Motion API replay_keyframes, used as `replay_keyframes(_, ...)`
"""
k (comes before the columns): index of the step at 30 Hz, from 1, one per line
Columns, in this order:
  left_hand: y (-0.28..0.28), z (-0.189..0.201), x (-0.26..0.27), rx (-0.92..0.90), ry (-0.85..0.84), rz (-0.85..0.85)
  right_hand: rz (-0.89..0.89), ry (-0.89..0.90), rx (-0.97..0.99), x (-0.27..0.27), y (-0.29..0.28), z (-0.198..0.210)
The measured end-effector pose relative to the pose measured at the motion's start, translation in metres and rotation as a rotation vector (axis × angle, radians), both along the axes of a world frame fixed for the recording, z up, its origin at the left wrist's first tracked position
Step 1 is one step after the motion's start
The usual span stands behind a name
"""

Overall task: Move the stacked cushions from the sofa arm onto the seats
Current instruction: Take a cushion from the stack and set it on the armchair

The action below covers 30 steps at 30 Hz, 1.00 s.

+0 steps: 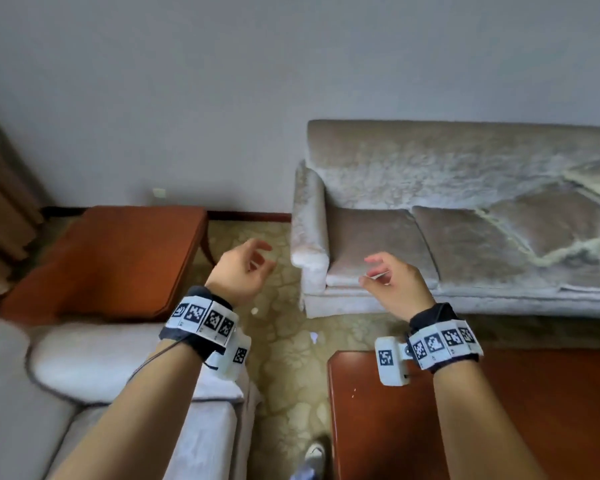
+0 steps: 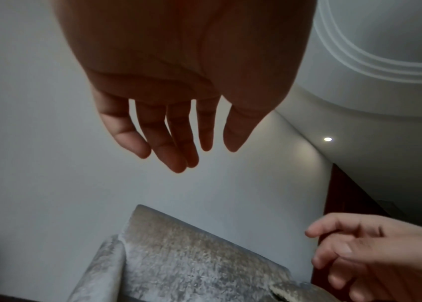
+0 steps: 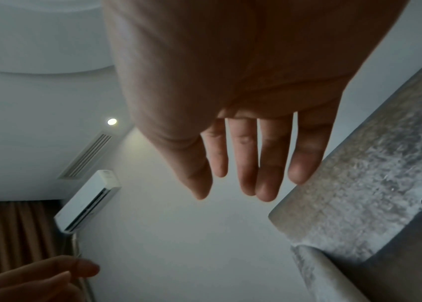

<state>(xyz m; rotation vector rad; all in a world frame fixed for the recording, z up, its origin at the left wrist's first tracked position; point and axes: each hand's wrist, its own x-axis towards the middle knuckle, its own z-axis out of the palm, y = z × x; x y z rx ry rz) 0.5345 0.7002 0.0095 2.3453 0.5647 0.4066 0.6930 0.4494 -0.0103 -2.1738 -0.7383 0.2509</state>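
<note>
Hands raised empty in front of the sofa, no cushion held.

Left hand hangs loose with fingers spread over the floor; sofa arm beside it looks bare; right hand is likewise relaxed, gripping nothing, before the seats. Cushions lie on the seats at far right, cut off, so the count is unclear. Likely finished or between trips; any next reach depends on cushions out of view.
</note>
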Motion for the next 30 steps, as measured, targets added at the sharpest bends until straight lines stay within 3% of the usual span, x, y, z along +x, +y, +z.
replay_keyframes(6, 0.021, 0.013, 0.151, -0.087, -0.034, -0.084, -0.118, 0.013, 0.001, 0.112, 0.009, 0.006)
replay_keyframes(23, 0.094, 0.0, 0.512, -0.07, 0.025, -0.445, -0.452, 0.044, 0.004, 0.378, 0.066, 0.005)
replay_keyframes(30, 0.083, 0.005, 0.641, -0.091, 0.037, -0.659, -0.649, 0.023, 0.028, 0.45, 0.064, 0.013)
